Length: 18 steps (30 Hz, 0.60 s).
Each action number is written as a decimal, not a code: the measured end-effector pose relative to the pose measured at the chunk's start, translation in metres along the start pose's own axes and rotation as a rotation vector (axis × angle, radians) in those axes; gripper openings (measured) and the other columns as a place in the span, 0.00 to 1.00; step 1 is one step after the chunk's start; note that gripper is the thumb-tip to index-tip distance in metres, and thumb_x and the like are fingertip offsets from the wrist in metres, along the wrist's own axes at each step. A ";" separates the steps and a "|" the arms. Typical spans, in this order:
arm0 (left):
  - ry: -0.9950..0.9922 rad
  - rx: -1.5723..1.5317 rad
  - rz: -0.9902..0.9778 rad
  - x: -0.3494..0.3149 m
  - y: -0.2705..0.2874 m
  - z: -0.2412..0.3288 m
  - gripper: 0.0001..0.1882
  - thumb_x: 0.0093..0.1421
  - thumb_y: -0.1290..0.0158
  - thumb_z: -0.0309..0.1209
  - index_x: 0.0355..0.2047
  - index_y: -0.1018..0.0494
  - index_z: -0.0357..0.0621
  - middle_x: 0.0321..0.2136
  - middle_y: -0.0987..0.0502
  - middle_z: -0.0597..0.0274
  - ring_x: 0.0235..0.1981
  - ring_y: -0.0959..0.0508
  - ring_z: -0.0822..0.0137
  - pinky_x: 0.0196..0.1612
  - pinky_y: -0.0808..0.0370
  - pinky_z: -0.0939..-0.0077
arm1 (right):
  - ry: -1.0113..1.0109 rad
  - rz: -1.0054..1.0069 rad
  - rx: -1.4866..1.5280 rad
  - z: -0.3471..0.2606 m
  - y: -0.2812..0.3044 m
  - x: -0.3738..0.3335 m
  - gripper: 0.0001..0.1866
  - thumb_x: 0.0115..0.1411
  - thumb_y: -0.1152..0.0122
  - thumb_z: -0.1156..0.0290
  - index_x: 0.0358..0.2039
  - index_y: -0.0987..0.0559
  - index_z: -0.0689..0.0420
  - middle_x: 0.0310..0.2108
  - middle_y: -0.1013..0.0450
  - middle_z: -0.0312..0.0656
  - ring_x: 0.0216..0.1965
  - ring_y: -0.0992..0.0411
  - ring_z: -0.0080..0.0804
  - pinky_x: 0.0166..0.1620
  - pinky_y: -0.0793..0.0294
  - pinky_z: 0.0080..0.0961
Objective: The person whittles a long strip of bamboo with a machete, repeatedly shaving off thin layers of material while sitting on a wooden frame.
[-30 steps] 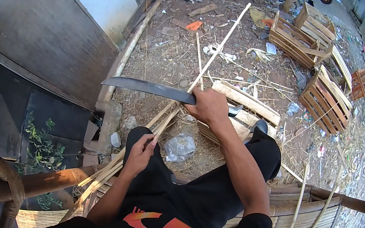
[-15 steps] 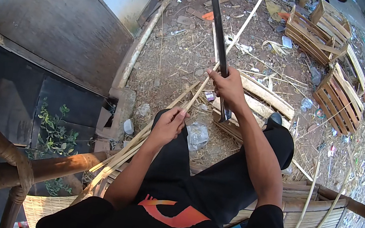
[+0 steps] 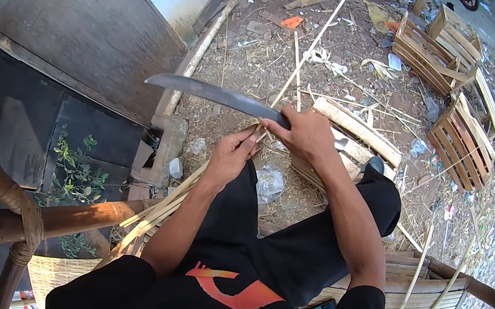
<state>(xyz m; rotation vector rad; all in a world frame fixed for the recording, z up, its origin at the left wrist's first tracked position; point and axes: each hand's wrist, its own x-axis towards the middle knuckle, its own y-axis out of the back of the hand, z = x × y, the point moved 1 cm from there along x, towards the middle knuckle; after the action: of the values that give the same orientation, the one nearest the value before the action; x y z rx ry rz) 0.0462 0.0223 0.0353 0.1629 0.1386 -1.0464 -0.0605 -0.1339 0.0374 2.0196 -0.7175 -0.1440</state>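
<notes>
My right hand point(image 3: 307, 136) is closed round a machete point(image 3: 209, 91), its long dark blade pointing left across the front of me. Close below it, my left hand point(image 3: 230, 159) pinches a long, thin bamboo strip point(image 3: 318, 38). That strip runs away from me toward the top of the view and passes by the machete near my right hand. The hands almost meet, and where blade and strip touch is hard to make out. Beneath my left forearm lies a bundle of pale bamboo strips point(image 3: 157, 215), partly hidden by the arm.
Slatted wooden crates point(image 3: 461, 142) stand at the far right, and another pale crate point(image 3: 357, 134) is beyond my knees. Litter and straw cover the ground. A bamboo rail point(image 3: 83, 223) crosses at left, by a leafy plant point(image 3: 81, 178). A bamboo bench point(image 3: 426, 305) is at right.
The machete has swung from pointing away from me to pointing left. My right hand has come down and left, nearer my left hand, which still pinches the strip.
</notes>
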 end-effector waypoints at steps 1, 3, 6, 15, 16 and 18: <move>-0.013 0.048 0.016 0.000 0.004 -0.005 0.12 0.70 0.53 0.34 0.46 0.26 0.41 0.22 0.36 0.76 0.20 0.41 0.85 0.21 0.44 0.89 | 0.048 -0.007 -0.032 -0.005 -0.001 -0.002 0.33 0.59 0.51 0.33 0.27 0.22 0.55 0.17 0.27 0.50 0.21 0.25 0.52 0.27 0.27 0.44; -0.054 0.185 0.062 -0.001 0.010 -0.012 0.12 0.69 0.53 0.33 0.45 0.25 0.39 0.21 0.35 0.75 0.21 0.40 0.85 0.22 0.43 0.87 | 0.110 -0.031 -0.074 -0.011 -0.002 -0.004 0.35 0.55 0.49 0.30 0.26 0.22 0.54 0.15 0.27 0.49 0.20 0.25 0.50 0.25 0.27 0.43; -0.135 0.415 0.161 -0.006 0.013 -0.017 0.12 0.69 0.52 0.31 0.43 0.24 0.35 0.20 0.34 0.74 0.21 0.38 0.83 0.23 0.41 0.84 | 0.106 -0.074 -0.115 -0.006 -0.007 -0.001 0.37 0.53 0.49 0.27 0.25 0.22 0.55 0.15 0.27 0.49 0.20 0.25 0.49 0.25 0.27 0.42; -0.180 0.534 0.340 -0.032 0.035 -0.007 0.17 0.66 0.49 0.28 0.54 0.27 0.36 0.20 0.33 0.70 0.23 0.35 0.81 0.26 0.36 0.82 | -0.200 -0.056 -0.068 0.040 -0.001 0.031 0.38 0.57 0.56 0.28 0.30 0.17 0.53 0.21 0.24 0.48 0.29 0.22 0.49 0.35 0.22 0.44; -0.163 0.527 0.346 -0.032 0.036 -0.009 0.17 0.66 0.48 0.28 0.54 0.27 0.36 0.20 0.33 0.70 0.23 0.35 0.81 0.26 0.36 0.82 | -0.186 -0.037 -0.092 0.041 -0.004 0.032 0.38 0.57 0.56 0.28 0.29 0.17 0.53 0.21 0.24 0.48 0.28 0.22 0.49 0.34 0.23 0.43; -0.125 0.520 0.356 -0.034 0.040 -0.013 0.17 0.66 0.48 0.29 0.54 0.27 0.36 0.20 0.32 0.70 0.24 0.34 0.81 0.26 0.36 0.82 | -0.117 -0.071 -0.086 0.031 -0.011 0.031 0.39 0.56 0.56 0.27 0.28 0.18 0.53 0.21 0.24 0.49 0.28 0.22 0.49 0.34 0.23 0.43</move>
<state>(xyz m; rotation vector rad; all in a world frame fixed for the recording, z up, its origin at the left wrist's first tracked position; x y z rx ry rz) 0.0638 0.0732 0.0318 0.5711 -0.2726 -0.7156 -0.0420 -0.1702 0.0173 1.9671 -0.7005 -0.3313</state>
